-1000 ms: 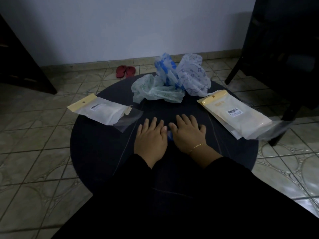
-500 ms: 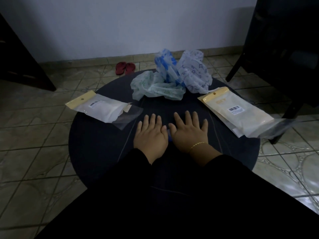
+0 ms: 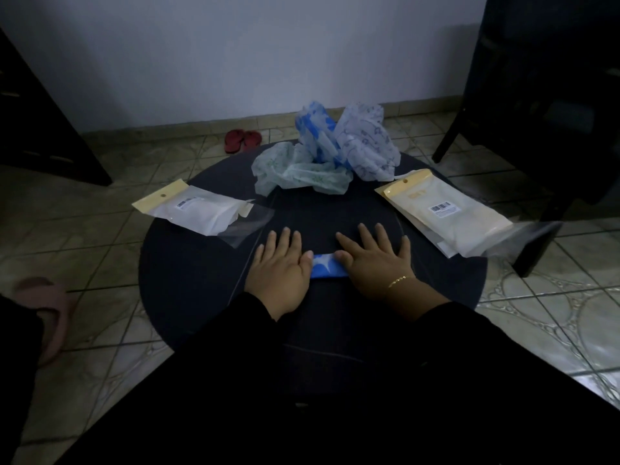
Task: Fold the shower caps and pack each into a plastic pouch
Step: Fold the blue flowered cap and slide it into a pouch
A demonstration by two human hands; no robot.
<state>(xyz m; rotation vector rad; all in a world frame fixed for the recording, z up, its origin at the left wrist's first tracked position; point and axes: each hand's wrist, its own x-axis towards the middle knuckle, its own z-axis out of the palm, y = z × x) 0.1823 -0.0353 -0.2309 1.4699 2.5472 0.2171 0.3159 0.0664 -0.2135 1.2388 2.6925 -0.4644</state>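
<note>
Both laid palm-down on the dark round table (image 3: 201, 270), left hand (image 3: 280, 268) and right hand (image 3: 375, 263) side by side, fingers straight and spread. No grip closed: flat hands pressing the ends of a folded blue shower cap (image 3: 327, 268) lying between them, near the table's front.

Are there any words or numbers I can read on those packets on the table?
None can be read.
Left pouch: a white sticker with a barcode, print too small and blurred.
Right pouch: a white barcode sticker, digits too blurred.
Right pouch's yellow header: a faint pale mark, unreadable.
</note>
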